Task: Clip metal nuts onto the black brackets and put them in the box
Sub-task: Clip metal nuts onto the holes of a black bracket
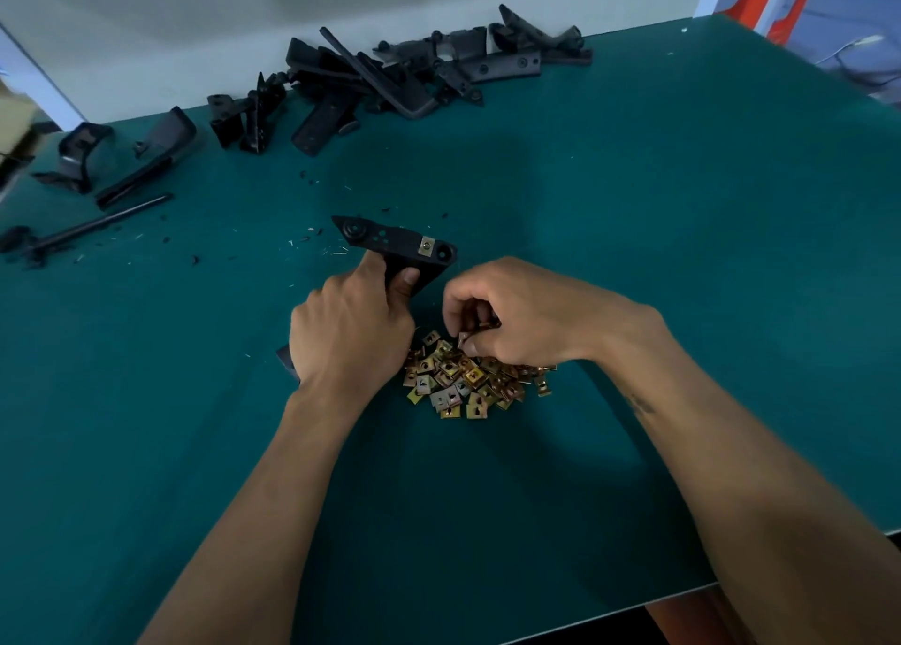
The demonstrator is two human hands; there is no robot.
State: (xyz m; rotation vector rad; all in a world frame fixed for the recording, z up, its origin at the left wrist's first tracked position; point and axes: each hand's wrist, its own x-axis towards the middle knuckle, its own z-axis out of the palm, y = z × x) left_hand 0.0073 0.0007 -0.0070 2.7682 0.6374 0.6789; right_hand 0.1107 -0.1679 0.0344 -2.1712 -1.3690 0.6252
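My left hand (351, 332) grips a black bracket (397, 244) upright above the green table; one metal nut (427, 246) sits clipped near the bracket's right end. A pile of brass-coloured metal nuts (463, 381) lies just below and between my hands. Curled over the pile's top edge, my right hand (517, 313) pinches a nut (465, 338) between its fingertips. Whether other nuts are in that hand is hidden by the fingers.
Several loose black brackets (390, 73) are heaped along the far edge of the green table (682, 254), with more brackets (122, 156) at the far left. A cardboard box (14, 122) shows at the left edge. Small black scraps litter the mat.
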